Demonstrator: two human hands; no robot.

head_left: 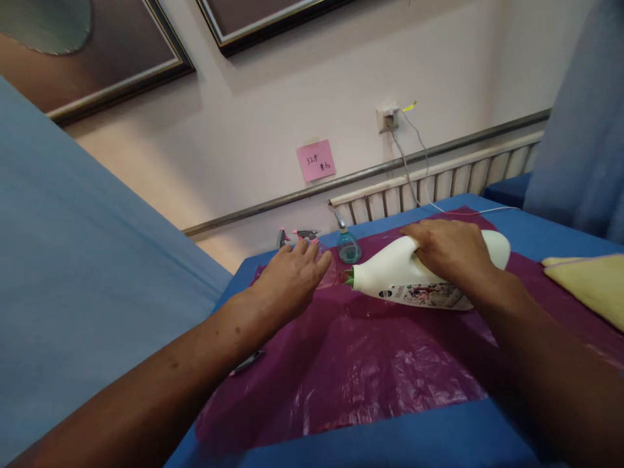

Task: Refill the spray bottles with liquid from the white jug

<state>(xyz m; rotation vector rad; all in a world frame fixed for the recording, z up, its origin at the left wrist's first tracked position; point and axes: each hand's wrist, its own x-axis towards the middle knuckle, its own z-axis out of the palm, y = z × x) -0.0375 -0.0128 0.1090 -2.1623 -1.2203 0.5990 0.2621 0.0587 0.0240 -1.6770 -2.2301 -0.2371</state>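
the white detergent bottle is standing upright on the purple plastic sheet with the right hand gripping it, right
Not quite. The head view shows the white detergent bottle lying on its side, not standing upright, with its neck pointing toward the left hand. The rest holds: it is on the purple plastic sheet and the right hand grips it.

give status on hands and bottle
Right hand gripping white bottle on its side on purple sheet. Left hand open, flat on sheet by its neck. Small pump bottle just behind.
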